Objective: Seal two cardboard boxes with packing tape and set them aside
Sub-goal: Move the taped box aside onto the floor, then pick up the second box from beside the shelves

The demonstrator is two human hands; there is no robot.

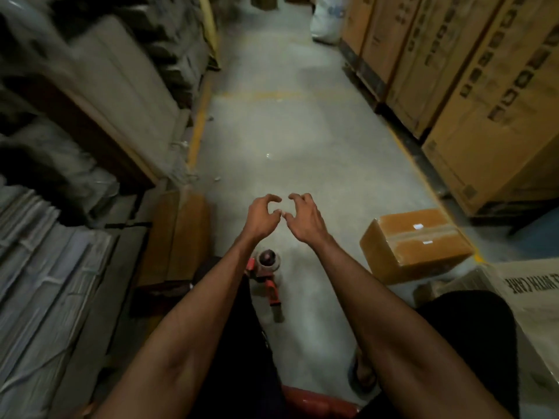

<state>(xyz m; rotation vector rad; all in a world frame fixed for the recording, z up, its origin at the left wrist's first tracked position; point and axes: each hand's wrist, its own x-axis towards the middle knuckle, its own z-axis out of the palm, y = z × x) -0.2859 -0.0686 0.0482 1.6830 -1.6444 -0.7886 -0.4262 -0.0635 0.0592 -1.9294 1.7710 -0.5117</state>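
Cardboard box [416,244] taped, glossy; hands [281,217] curled, empty.

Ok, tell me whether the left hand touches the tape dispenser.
Apart. The head view shows the left hand raised, holding nothing; the tape dispenser lies on the floor.

Glossy taped cardboard box [416,244], matt concrete floor [302,140]

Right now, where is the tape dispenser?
The red tape dispenser lies on the concrete floor, under the left forearm, left of the taped cardboard box.
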